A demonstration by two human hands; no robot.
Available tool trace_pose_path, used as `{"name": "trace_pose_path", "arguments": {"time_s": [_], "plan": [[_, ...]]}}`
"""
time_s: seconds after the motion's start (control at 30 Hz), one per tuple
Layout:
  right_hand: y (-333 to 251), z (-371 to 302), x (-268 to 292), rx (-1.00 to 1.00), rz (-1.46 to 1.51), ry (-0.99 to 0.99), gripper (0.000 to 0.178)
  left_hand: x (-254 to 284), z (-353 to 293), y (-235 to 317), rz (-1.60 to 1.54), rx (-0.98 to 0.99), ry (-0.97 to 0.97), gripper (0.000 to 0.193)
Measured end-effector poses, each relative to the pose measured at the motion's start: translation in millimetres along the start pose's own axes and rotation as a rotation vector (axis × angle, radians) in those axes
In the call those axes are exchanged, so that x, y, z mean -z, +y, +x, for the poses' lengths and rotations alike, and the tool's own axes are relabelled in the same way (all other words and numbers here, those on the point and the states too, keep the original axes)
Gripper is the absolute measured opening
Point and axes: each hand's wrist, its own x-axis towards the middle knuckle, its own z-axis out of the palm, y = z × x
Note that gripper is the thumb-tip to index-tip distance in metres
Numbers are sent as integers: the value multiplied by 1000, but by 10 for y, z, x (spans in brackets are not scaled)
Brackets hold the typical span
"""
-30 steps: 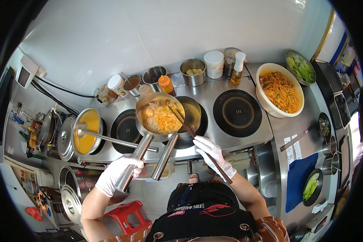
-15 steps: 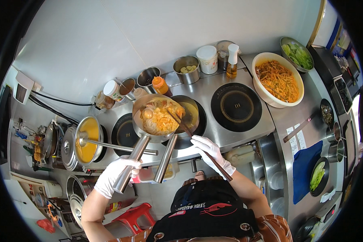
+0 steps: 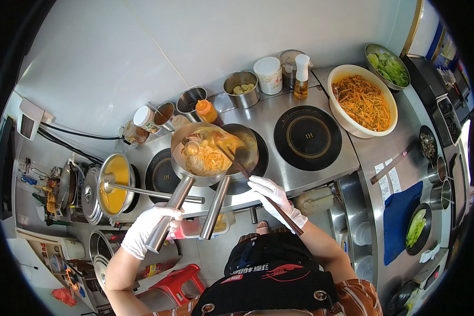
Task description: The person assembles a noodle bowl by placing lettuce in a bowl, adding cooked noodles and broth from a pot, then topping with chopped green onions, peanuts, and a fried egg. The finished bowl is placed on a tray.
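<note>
My gloved left hand [image 3: 151, 230] is closed round the long metal handle of a saucepan [image 3: 178, 156]. In that saucepan lie pale noodles [image 3: 195, 162], orange-yellow pieces and a round egg-like piece in broth. Its right side overlaps a second pan [image 3: 254, 150] on the middle burner. The second pan's handle [image 3: 215, 209] points toward me, untouched. My gloved right hand [image 3: 271, 196] grips long dark chopsticks [image 3: 279, 213], their tips at the right side of the food. Whether broth runs between the pans I cannot tell.
A pan of yellow liquid [image 3: 114, 192] with a ladle stands left. Bare burners [image 3: 308, 138] flank the middle one. Tins, jars and bottles [image 3: 300, 79] line the wall. At right are a bowl of shredded food [image 3: 362, 105], leafy greens [image 3: 388, 69] and a blue cloth [image 3: 401, 224].
The view has shifted slightly. At the saucepan's right side, more yellow liquid shows beside the chopstick tips. Both hands keep their grips.
</note>
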Motion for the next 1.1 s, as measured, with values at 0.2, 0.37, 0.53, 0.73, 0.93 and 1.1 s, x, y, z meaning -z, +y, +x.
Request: {"name": "trace_pose_path", "arguments": {"time_s": [0.2,0.37,0.53,0.73,0.93,1.1], "plan": [[7,6,17,5,5,6,35,-31,-19,43,15,14,1,25],[20,4,26,-14,34,3,34,-70,-29,72,-1,-9,-21,25],[37,-2,33,-16,43,2,34,-81,-10,107,-2,30,13,25],[55,-19,22,-11,54,21,35,-81,4,142,-8,72,14,23],[85,-47,15,-21,60,23,34,-119,-8,188,-28,75,-3,23],[102,-66,11,-14,44,14,34,-114,1,200,-58,91,7,25]]}}
